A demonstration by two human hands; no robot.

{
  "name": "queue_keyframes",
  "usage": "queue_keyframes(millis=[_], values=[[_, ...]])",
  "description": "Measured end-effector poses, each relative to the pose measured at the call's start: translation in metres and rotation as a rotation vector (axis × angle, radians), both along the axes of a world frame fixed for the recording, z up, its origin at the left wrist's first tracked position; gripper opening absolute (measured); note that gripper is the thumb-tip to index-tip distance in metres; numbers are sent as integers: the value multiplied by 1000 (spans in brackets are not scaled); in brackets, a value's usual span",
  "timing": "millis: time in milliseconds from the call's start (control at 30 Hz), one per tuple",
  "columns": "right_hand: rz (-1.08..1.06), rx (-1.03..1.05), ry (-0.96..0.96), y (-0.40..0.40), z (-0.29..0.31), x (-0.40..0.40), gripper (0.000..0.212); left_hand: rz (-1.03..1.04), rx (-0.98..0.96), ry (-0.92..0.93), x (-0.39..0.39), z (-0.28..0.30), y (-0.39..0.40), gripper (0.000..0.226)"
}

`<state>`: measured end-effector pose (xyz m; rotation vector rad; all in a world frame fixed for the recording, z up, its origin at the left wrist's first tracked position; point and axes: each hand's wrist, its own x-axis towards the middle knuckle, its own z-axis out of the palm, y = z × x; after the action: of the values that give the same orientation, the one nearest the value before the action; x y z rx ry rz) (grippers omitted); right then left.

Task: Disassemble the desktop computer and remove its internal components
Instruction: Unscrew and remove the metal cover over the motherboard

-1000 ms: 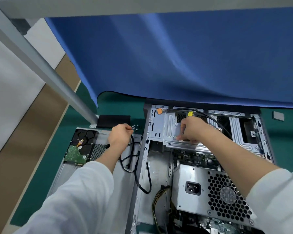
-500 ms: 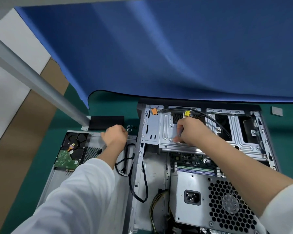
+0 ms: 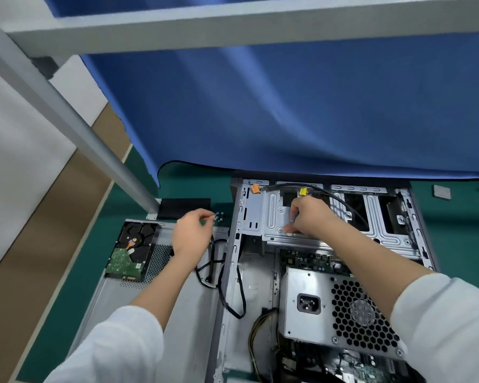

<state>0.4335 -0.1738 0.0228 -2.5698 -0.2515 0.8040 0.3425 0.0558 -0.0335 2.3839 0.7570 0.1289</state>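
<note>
The open desktop case [image 3: 234,244] lies on a green mat. My right hand [image 3: 311,219] rests on the silver drive cage [image 3: 329,241] at the case's far end, its fingers curled round what looks like a thin grey tool, fingertips touching the metal. Left of the case, my left hand [image 3: 190,233] pinches something small, apparently a screw, next to a little pile of screws [image 3: 220,217]. A power supply [image 3: 324,308] with a honeycomb grille sits in the case below the cage. A black cable with a yellow connector [image 3: 303,191] arcs over my right hand.
A removed hard drive [image 3: 130,252] lies on the detached side panel [image 3: 183,322], with loose black cables [image 3: 213,262] beside it. A blue cloth [image 3: 288,106] hangs behind the case. A grey frame post [image 3: 67,114] slants at left. A small grey square [image 3: 441,192] lies far right.
My left hand has shifted toward the screw pile and gone from a closed fist to a pinch. My right hand has stayed on the drive cage. The camera has tilted upward.
</note>
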Motion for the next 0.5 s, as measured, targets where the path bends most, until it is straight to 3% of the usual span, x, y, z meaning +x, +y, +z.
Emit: queue_keyframes(millis=[133,267,500], values=[[76,43,-40,-9,4,-5,28,-61,-93,-98,-18,20,-19,17],[-65,395,16,-24,18,-26,18,-110,-123,-214,-36,42,-51,20],[-232,787,-135,-70,52,-99,30,-253,-331,-284,-68,63,-130,23]])
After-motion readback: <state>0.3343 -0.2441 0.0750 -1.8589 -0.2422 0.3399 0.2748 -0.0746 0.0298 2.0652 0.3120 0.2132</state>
